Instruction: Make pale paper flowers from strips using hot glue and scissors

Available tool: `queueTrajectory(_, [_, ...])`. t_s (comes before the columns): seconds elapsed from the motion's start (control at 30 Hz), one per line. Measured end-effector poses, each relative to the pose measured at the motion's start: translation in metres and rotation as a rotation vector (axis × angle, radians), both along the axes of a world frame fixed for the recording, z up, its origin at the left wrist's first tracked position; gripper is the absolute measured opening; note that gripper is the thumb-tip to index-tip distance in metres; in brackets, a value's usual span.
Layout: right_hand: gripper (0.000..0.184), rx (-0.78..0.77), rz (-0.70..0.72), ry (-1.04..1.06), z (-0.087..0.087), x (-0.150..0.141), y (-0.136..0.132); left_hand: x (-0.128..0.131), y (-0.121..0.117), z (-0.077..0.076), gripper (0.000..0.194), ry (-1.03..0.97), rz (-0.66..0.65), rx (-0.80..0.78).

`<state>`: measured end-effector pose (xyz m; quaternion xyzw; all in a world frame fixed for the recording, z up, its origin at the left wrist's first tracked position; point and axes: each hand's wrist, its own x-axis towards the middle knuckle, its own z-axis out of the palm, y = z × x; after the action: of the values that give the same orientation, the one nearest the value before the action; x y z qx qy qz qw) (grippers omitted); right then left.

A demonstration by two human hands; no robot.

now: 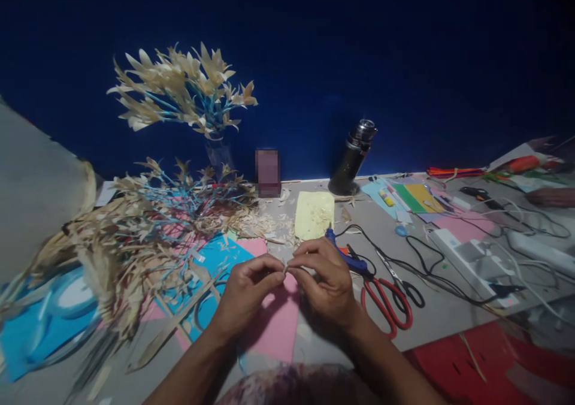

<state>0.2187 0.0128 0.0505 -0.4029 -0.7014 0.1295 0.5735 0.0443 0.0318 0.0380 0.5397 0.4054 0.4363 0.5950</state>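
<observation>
My left hand point(249, 291) and my right hand point(327, 282) meet at the fingertips over pink paper point(278, 330). Thumbs and forefingers of both are pinched on a tiny pale piece point(286, 268), too small and too covered to name. Close by on the right lie a blue hot glue gun point(354, 263), red-handled scissors point(390, 318) and a smaller black-handled pair point(406, 288). Beyond my fingers sits a yellow sheet point(309, 204) scattered with scraps. Blue paper point(236, 252) is left of the pink.
Dried husks point(101, 273) and blue-stemmed flowers point(184, 195) heap up at left. Behind them stand pale flowers in a clear vase point(219, 153). A dark flask point(353, 159) is by the wall. Cables run to a power strip point(471, 267). Another person's hand point(550, 198) shows far right.
</observation>
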Motion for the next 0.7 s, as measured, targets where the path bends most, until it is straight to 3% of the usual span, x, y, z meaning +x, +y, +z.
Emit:
queueTrajectory(0.13, [0.02,-0.03,0.012,0.047,0.0,0.002,0.0,0.002,0.002,-0.006,0.012,-0.138,-0.004,-0.071])
queueTrajectory(0.23, [0.019,-0.09,-0.019,0.134,0.001,0.007,0.0,0.001,0.003,-0.009,0.012,-0.179,0.049,-0.032])
queueTrajectory(0.37, [0.013,-0.169,-0.041,0.165,0.0,0.01,-0.002,-0.001,0.006,-0.011,0.014,-0.081,0.14,0.15])
queueTrajectory(0.57, [0.011,-0.192,0.035,0.002,-0.01,0.007,-0.006,-0.006,0.007,-0.014,0.014,0.09,0.243,0.425])
queueTrajectory(0.7, [0.012,-0.264,0.048,-0.098,-0.018,0.007,-0.008,-0.011,0.002,-0.01,0.016,0.154,0.187,0.402])
